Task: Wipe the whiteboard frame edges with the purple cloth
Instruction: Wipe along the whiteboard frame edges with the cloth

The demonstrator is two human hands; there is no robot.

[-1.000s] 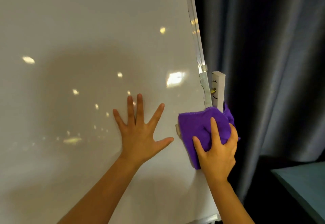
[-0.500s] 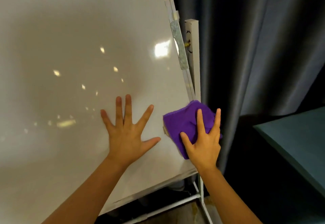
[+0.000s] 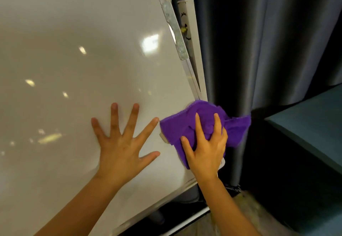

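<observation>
A large whiteboard (image 3: 77, 54) fills the left of the head view. Its metal frame edge (image 3: 187, 67) runs down the right side towards the lower corner. The purple cloth (image 3: 177, 128) is wrapped over that right edge low down. My right hand (image 3: 205, 146) grips the cloth against the frame, fingers curled over it and around the edge. My left hand (image 3: 124, 143) lies flat on the board surface just left of the cloth, fingers spread wide.
A white stand post (image 3: 194, 37) rises behind the frame. Dark grey curtains (image 3: 268, 41) hang at the right. A teal surface (image 3: 314, 117) juts in at the right edge. The board's bottom rail (image 3: 166, 200) and stand foot (image 3: 185, 222) show below.
My right hand has slid the cloth down the right frame edge towards the bottom corner. The view has tilted down, showing the bottom rail. My left hand stays flat on the board.
</observation>
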